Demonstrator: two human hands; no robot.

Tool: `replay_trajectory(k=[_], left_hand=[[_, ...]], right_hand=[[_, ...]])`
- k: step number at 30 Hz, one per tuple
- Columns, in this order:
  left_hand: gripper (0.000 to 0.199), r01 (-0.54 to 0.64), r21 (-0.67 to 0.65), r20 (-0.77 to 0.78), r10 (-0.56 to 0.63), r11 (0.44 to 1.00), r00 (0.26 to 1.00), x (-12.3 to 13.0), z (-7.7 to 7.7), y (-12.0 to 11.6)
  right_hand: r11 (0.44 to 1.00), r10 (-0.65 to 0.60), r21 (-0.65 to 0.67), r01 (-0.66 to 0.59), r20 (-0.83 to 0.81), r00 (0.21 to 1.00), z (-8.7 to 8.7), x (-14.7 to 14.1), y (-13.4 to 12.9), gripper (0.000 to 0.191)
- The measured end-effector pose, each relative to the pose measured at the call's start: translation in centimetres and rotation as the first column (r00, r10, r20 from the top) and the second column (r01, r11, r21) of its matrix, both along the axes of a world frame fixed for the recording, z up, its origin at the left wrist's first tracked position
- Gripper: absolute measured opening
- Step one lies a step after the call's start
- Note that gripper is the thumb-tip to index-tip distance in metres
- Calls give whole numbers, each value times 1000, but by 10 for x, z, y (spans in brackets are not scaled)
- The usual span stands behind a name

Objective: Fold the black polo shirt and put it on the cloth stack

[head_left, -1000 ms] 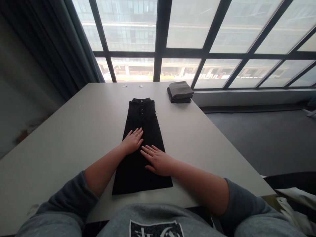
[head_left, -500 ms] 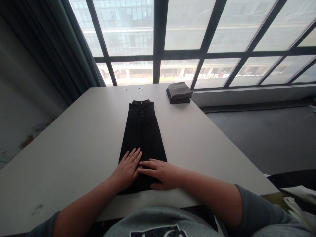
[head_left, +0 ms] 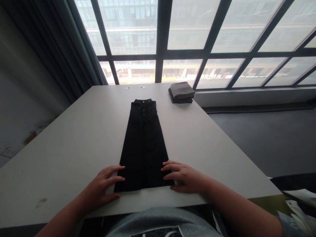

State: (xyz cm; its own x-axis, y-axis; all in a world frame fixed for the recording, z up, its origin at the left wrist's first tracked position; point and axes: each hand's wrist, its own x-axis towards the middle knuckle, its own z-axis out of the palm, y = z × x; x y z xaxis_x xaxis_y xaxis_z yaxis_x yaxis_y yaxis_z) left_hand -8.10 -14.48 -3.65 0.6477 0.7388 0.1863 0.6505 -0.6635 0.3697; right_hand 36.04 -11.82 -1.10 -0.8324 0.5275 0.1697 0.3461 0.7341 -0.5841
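Black cloth, laid flat and lengthways on a white table point(head_left: 84, 141): a buttoned garment point(head_left: 144, 144) (trousers or skirt, hard to tell), narrow end and small label point(head_left: 143, 102) pointing away, wider hem point(head_left: 158, 186) nearest the body. At the left near corner, the left hand point(head_left: 97, 186), fingers slightly parted, fingertips on the cloth edge, thumb well away from them. Opposite, at the right near corner, the right hand point(head_left: 189, 177), similarly loose, thumb beside the hem. Cannot tell about any pinch on the fabric.

Likeliest trouble, by judgement: a lopsided lift, from catching one layer on one side and more on the other. Easy to miss, too, with dark layers blending into one another. Also possible: wrinkles or a skewed outline, from uneven pulling at the two corners. Worth watching: the small step midway along the hem, perhaps from edges not quite aligned.

Tight for room at the near side, with only a narrow strip of tabletop before the edge and a grey sweatshirt point(head_left: 153, 219) right there. Near the far right edge, a stack of folded cloth point(head_left: 182, 91), grey over darker stripes, well apart from both hands. Farther back, two white round fittings point(head_left: 142, 87); beyond, a dark-framed window point(head_left: 161, 36) and a dark curtain point(head_left: 76, 49). At lower right, pale fabric point(head_left: 300, 214), too blurred to name.
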Motion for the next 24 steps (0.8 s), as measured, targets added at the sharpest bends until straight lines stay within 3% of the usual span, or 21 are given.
replay_trajectory(k=[4, 9, 15, 21, 24], left_hand=[[20, -95, 110, 87, 86, 989, 992, -10, -3, -8], [30, -106, 120, 114, 93, 987, 989, 6, 3, -7], [43, 31, -76, 82, -25, 997, 996, 11, 16, -4], [36, -99, 76, 115, 90, 992, 989, 19, 4, 4], [38, -108, 93, 98, 99, 990, 990, 24, 2, 4]], right_hand=[[999, -50, -9, 50, 4, 999, 5, 11, -8, 43], [999, -17, 38, 16, 21, 1000, 7, 2, -11, 49], [987, -112, 120, 106, 48, 993, -6, -6, -10, 41], [977, -146, 167, 130, 83, 986, -19, -4, -4, 37], [974, -157, 183, 134, 116, 981, -18, -5, -6, 40]])
